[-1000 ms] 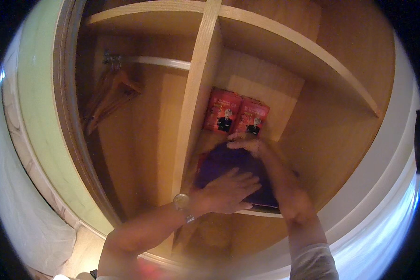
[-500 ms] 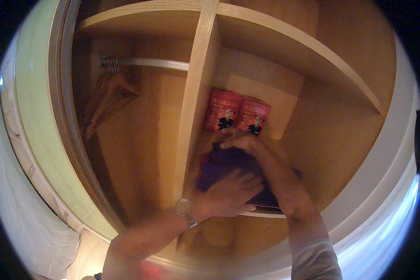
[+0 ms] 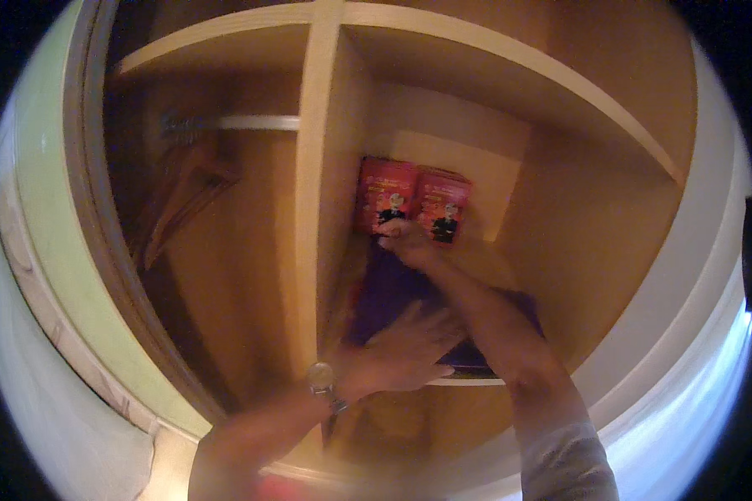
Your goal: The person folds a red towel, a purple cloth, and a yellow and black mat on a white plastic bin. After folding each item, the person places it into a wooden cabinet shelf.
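Observation:
A dark purple folded cloth lies on the shelf of a wooden cabinet compartment. My left hand rests on its near part, fingers stretched out and somewhat blurred; a wristwatch is on that wrist. Reaching farther in, my right hand has its fingers bent together at the cloth's far left corner and seems to pinch it. My right forearm crosses over the cloth and hides part of it. Just behind that hand stand two red packages, side by side with a printed figure on each.
An upright wooden divider bounds the compartment on the left. Beyond it, brown hangers hang from a light rail. A curved-looking shelf edge runs overhead. The shelf's front lip lies below my hands.
My right hand has moved a little left and farther in, drawing the cloth's far corner toward the red packages. My left hand stays on the near part. The whole view has shifted slightly.

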Available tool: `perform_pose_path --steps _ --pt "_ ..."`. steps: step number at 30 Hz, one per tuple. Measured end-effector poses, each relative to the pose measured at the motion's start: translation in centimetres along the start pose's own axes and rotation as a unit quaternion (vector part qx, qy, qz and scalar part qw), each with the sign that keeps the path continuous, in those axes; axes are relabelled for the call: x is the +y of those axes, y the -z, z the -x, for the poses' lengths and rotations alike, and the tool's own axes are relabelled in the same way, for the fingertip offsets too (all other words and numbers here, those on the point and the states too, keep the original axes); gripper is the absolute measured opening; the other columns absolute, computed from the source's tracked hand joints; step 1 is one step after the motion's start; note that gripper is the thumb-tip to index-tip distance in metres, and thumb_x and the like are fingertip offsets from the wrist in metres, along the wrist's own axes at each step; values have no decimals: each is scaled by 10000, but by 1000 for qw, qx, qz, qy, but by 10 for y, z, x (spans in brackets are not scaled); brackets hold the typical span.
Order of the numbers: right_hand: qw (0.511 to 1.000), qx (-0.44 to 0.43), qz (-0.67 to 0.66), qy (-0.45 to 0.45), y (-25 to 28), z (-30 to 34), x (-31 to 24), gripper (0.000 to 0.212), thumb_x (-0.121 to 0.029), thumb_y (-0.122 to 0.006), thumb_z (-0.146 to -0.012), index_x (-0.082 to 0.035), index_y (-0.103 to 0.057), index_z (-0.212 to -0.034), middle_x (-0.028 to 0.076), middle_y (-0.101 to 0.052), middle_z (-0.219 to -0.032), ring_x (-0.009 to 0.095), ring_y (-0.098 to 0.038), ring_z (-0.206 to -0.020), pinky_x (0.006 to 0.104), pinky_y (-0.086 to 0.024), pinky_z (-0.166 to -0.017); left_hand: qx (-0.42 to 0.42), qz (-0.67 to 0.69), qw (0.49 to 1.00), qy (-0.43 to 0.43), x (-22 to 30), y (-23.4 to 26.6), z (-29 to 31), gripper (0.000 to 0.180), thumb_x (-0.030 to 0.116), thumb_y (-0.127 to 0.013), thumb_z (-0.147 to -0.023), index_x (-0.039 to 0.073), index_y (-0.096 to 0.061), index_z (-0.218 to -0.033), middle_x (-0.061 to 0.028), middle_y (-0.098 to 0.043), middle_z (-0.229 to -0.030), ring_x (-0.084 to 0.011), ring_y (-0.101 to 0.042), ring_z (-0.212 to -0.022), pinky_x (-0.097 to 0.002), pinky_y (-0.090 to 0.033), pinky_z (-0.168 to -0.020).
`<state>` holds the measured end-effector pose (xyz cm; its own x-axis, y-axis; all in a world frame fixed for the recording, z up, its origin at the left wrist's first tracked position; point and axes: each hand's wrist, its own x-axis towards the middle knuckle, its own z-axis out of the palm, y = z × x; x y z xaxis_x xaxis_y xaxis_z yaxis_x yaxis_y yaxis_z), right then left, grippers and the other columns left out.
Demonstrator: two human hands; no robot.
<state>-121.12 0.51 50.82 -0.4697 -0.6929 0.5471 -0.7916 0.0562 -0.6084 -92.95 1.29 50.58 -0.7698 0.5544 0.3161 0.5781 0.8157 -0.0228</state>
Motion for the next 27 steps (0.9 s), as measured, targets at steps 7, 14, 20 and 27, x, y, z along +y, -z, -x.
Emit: perform_pose_path --steps 7,14,20,27 --pt "947 88 297 83 21 -4 29 194 -206 -711 -896 -52 -707 -1015 177 -703 -944 258 -667 -877 401 -526 -834 -8 -5 999 36 5 10 -4 676 494 -456 -1032 110 -340 -1576 -126 -314 -1649 -312 -241 -1542 -654 -137 -1212" --pt "976 -135 146 -92 124 39 29 246 -233 -653 -897 -60 -715 -1061 107 -722 -975 205 -636 -875 375 -521 -809 -18 -26 999 30 0 7 -2 675 500 -507 -1010 153 -370 -1573 -103 -332 -1647 -302 -254 -1539 -625 -125 -1226" --pt "862 -188 331 -335 188 98 14 565 -528 -668 -911 -79 -685 -1255 143 -686 -1244 252 -630 -1101 389 -484 -952 -1 -35 999 26 -7 14 -5 669 493 -541 -998 125 -416 -1542 -107 -375 -1623 -300 -308 -1516 -602 -177 -1223" --pt "843 -179 276 -426 232 145 18 608 -571 -727 -888 -157 -673 -1330 94 -667 -1305 267 -587 -1161 432 -448 -1014 27 -19 999 -11 7 14 -7 646 469 -557 -998 98 -447 -1516 -126 -397 -1606 -317 -330 -1503 -608 -206 -1212"
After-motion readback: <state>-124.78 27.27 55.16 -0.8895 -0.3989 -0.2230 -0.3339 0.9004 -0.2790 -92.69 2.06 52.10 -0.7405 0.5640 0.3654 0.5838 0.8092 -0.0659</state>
